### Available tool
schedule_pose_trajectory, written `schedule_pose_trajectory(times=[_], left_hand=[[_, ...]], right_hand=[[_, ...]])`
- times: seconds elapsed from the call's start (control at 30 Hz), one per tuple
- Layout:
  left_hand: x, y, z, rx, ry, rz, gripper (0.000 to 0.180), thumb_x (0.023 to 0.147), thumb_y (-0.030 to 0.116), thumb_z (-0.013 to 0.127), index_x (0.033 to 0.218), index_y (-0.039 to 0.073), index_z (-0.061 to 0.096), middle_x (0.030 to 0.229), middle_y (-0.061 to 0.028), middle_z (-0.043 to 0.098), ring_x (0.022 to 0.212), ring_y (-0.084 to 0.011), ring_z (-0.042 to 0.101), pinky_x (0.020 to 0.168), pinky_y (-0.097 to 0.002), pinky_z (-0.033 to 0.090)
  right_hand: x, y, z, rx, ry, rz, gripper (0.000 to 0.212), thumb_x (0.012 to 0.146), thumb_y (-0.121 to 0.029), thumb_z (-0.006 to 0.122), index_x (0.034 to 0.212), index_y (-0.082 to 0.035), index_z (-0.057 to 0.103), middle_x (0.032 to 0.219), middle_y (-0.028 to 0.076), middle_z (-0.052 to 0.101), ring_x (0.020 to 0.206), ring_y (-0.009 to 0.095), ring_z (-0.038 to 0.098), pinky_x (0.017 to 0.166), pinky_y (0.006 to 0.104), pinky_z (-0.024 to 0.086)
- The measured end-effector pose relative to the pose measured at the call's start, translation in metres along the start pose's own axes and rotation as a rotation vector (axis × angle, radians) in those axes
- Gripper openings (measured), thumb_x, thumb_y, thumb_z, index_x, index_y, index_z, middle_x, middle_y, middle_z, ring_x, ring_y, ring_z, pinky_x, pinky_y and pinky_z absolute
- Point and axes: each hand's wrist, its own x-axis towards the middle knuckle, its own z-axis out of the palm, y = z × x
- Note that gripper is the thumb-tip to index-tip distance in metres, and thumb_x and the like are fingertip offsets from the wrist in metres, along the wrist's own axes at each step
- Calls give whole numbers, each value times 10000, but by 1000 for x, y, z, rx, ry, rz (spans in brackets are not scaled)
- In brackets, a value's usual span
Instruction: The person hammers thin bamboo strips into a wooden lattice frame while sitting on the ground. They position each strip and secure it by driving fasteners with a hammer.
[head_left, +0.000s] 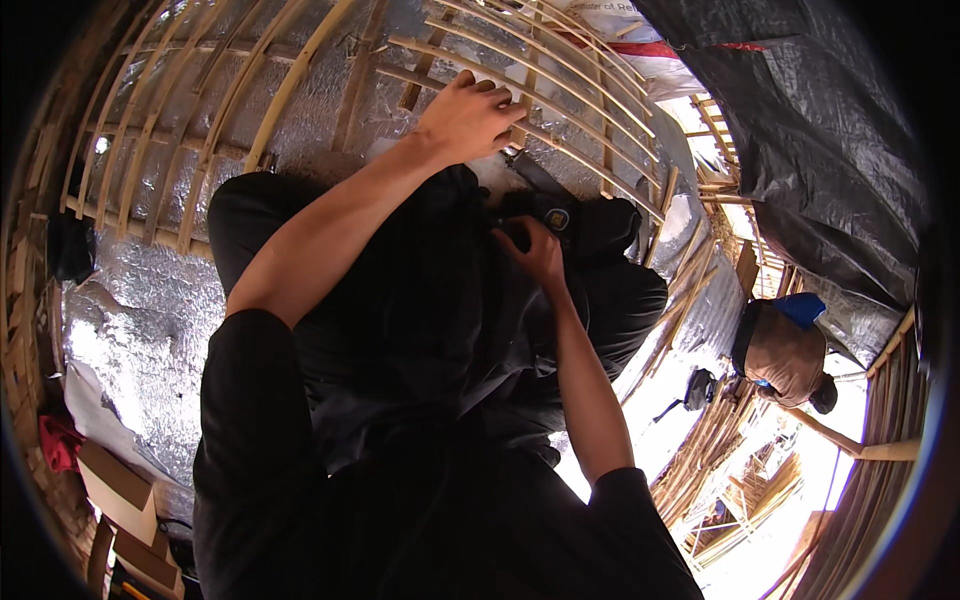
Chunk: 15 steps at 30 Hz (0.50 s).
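Observation:
My left hand (470,120) reaches forward with its fingers bent over a thin bamboo strip (575,150) of the slatted frame. Closer to my body, my right hand (540,255) is curled around part of a black tool (543,185). The tool has a narrow front end, pointing toward the strip near my left fingertips, and a round badge on its side. Dark clothing around it hides much of its shape and most of my right fingers. My legs (265,215), in black trousers, are bent beneath my arms.
Further bamboo slats (285,90) lie over silvery foil sheeting (150,330). A dark tarp (810,120) hangs at the upper right. Another person (787,350) is at the right, beside bundled bamboo strips (715,450). Cardboard boxes (118,490) stand at the lower left.

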Motion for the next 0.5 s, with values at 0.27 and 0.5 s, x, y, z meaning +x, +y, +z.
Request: schedule_pose_trajectory(times=[0.27,0.5], left_hand=[[-2,-5,-3,-147,-188,-11,551,787,366,838,1282,172,692,1169,-68,733,1116,-303,703,1023,-472,518],[1,-29,-15,-280,-68,-119,537,806,504,848,1187,138,754,1183,-101,736,1161,-344,678,1030,-492,524]], right_hand=[[-1,-31,-11,-289,91,-170,307,898,-335,828,1015,-67,736,942,113,733,887,312,723,819,427,576],[29,-40,-62,-194,340,-212,189,951,-218,757,982,-40,703,914,124,712,848,341,687,770,450,545]])
